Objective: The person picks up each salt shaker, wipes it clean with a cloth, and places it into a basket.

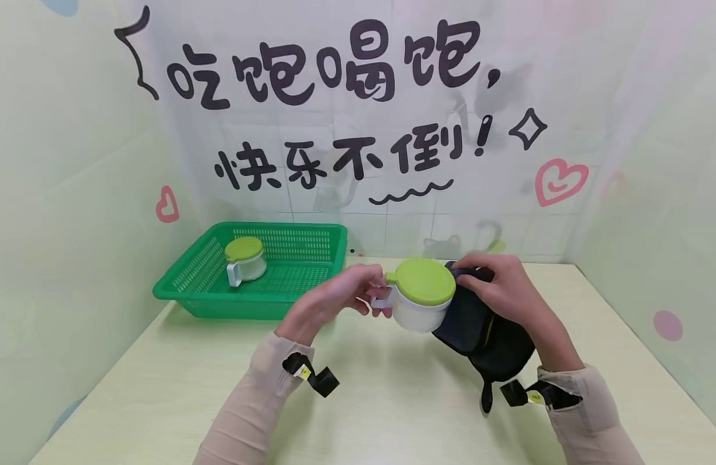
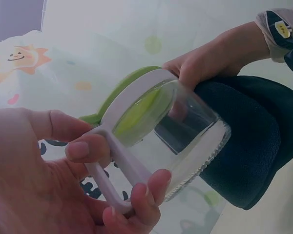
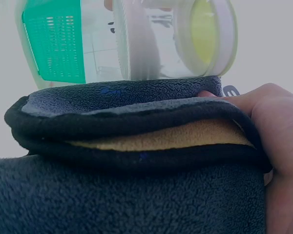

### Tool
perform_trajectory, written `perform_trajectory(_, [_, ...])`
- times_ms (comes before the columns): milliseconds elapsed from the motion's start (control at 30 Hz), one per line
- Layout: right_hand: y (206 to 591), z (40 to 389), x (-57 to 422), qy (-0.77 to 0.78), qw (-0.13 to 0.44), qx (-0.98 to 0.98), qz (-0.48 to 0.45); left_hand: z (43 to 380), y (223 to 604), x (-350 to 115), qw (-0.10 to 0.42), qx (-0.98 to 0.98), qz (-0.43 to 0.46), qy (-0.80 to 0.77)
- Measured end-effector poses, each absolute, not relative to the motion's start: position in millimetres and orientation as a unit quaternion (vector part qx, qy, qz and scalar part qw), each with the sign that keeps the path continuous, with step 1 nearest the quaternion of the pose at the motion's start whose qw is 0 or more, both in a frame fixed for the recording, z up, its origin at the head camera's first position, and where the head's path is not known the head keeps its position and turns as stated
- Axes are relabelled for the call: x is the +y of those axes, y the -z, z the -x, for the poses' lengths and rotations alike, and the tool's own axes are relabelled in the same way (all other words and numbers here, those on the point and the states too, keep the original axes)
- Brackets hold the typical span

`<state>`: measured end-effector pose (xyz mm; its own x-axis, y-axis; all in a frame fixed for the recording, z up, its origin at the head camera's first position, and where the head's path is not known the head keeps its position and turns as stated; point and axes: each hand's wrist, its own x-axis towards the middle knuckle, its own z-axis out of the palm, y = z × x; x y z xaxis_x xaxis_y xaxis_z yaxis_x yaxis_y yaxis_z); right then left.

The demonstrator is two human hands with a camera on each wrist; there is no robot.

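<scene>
My left hand (image 1: 349,290) grips the white handle (image 2: 127,161) of a clear glass seasoning jar (image 1: 421,316), which has a bright green lid (image 1: 426,281). The jar is tilted in the left wrist view, and no contents show through its glass. A folded dark towel (image 1: 503,349) hangs from my right hand (image 1: 503,284), pinched at its upper edge just right of the jar. Black trim and a yellowish inner layer (image 3: 171,136) show along the towel's fold in the right wrist view. Towel and jar side overlap in the head view.
At the back left of the pale table (image 1: 358,413) stands a green plastic basket (image 1: 230,310) with slotted walls. Inside it sits a similar jar (image 1: 253,268) with a green lid and white handle. A printed cloth backdrop (image 1: 358,232) closes off the rear and sides.
</scene>
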<state>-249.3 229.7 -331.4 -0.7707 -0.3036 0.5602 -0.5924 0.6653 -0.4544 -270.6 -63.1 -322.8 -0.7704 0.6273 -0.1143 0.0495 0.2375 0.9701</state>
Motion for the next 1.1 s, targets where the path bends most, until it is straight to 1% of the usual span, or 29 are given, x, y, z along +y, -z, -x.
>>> perform_trajectory(300, [335,251,232,-0.383,0.211,-0.845,-0.308,275,329,-66,0.310,0.711,-0.262,-0.574])
perform_trajectory(633, [339,254,229,-0.433,0.162,-0.819,-0.340,277,335,-66,0.352,0.672,-0.291,-0.583])
perform_trajectory(833, [341,256,223,-0.463,0.107,-0.788,-0.391,275,337,-62,0.379,0.657,-0.315,-0.571])
perform_trajectory(967, [342,257,219,-0.481,0.065,-0.759,-0.434,273,338,-60,0.387,0.655,-0.333,-0.557])
perform_trajectory(1100, [343,256,215,-0.488,0.032,-0.746,-0.452,271,339,-59,0.393,0.654,-0.343,-0.548])
